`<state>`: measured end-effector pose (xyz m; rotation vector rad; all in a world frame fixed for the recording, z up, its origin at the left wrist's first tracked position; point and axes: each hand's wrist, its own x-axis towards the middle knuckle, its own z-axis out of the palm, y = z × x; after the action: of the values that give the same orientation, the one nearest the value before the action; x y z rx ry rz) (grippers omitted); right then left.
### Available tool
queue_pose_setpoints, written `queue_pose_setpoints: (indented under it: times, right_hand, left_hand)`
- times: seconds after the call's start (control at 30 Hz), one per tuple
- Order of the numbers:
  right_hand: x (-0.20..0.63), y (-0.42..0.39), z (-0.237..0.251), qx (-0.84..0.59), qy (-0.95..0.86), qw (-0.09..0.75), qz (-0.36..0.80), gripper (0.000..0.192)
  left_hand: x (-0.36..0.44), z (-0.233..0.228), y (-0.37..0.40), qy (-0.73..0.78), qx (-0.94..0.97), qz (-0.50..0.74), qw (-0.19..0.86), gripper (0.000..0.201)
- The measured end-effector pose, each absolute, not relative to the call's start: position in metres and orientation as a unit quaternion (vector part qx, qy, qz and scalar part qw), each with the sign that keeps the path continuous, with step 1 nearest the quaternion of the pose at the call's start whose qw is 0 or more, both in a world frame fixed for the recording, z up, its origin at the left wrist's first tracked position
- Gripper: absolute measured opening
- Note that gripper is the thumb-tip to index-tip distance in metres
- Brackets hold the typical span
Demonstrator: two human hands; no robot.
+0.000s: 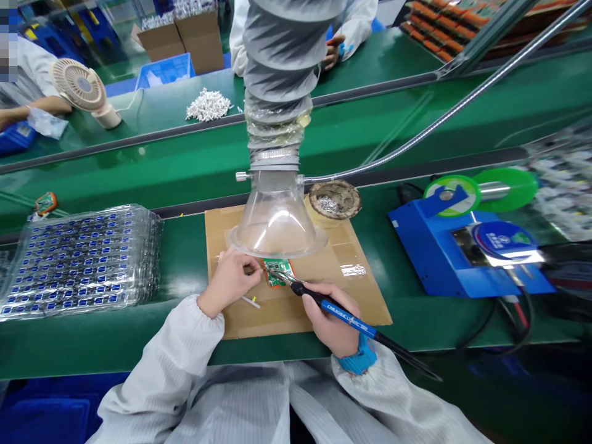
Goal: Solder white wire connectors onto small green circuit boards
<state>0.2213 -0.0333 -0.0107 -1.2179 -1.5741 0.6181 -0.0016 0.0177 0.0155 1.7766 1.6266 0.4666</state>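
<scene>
My right hand [333, 319] grips a blue and black soldering iron [345, 313], and the iron's metal tip reaches over a small green circuit board [277, 271] with orange edges. The board lies on a brown cardboard sheet [296, 317]. At the board's left edge, the fingers of my left hand [234, 275] are pinched together; what they hold is too small to make out. Just below that hand is a thin white piece with a yellow spot [251, 301]. A clear fume-extraction hood [279, 225] hangs low over the board, close above my left fingers.
Stacked clear trays [83, 259] of blue parts stand left. A round pot [335, 200] with silvery bits sits behind the board. To the right is a blue soldering station [430, 246] with a green reel [451, 194]. Co-workers sit across the bench, near a fan [83, 86].
</scene>
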Motion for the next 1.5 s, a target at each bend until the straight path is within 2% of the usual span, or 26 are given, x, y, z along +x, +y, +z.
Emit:
queue_pose_setpoints:
  times: [0.77,1.07,1.2,1.4,1.5]
  right_hand:
    - [0.221,-0.033,-0.008,-0.525,-0.649,0.488,0.254,0.004]
    - [0.223,-0.037,-0.015,-0.516,-0.63,0.507,0.283,0.004]
    - [0.237,-0.038,-0.025,-0.538,-0.56,0.553,0.302,0.01]
    - [0.272,-0.007,-0.021,-0.552,-0.459,0.664,0.211,0.02]
    - [0.28,0.014,-0.013,-0.544,-0.456,0.677,0.196,0.023]
  left_hand:
    - [-0.002,0.015,0.019,0.618,0.687,0.18,0.336,0.021]
    - [-0.002,0.016,0.018,0.616,0.683,0.185,0.347,0.021]
    - [-0.002,0.017,0.018,0.618,0.682,0.186,0.343,0.021]
    - [-0.002,0.016,0.017,0.623,0.688,0.179,0.326,0.021]
    - [-0.003,0.015,0.016,0.629,0.686,0.176,0.321,0.019]
